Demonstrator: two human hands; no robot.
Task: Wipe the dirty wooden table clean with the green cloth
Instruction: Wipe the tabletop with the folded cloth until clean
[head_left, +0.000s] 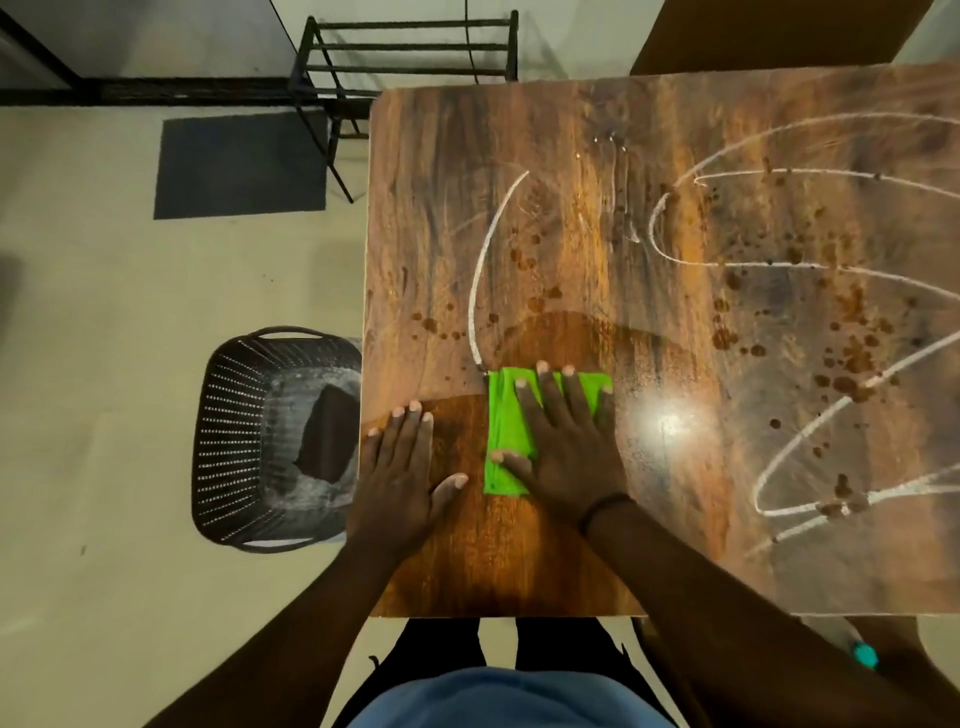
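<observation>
Wiping with right hand (566, 441) flat, fingers spread on green cloth (506, 436); left hand (400, 467) flat, open on table (649, 156); next, pushing toward chalk lines (483, 260), upper right.

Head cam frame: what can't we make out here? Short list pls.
- Wooden table, head view: right side runs off the frame edge, so the full extent of chalk lines and brown spots is unknown.
- Green cloth: right hand covers much of it; its underside and the surface beneath are hidden.
- Black basket: right part hidden behind the table edge; the dark item inside is unidentifiable.
- Left hand: surface under the palm is hidden.
</observation>
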